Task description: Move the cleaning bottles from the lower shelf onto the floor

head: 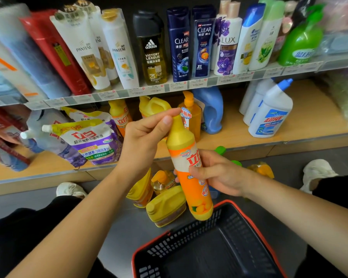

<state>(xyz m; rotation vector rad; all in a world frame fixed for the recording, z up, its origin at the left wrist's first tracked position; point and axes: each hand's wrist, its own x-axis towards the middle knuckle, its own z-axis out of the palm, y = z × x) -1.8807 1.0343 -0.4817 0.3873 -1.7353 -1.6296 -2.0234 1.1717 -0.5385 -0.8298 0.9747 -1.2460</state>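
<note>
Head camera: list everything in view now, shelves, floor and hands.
orange detergent bottle: one, yellow and orange, held before the lower shelf
yellow detergent bottles: at least four, yellow, on the floor
yellow shelf bottles: three, yellow and orange, lower shelf, middle
blue jug: one, blue, lower shelf, middle
toilet cleaner bottles: three, white with blue caps, lower shelf, right
refill pouches: at least two, purple and white, lower shelf, left
shampoo bottles: a row, mixed colours, upper shelf
green pump bottle: one, green, upper shelf, right
basket: one, black with red rim, floor, nearest
left hand: one, fingers pinch the held bottle's cap
right hand: one, grips its body
</note>
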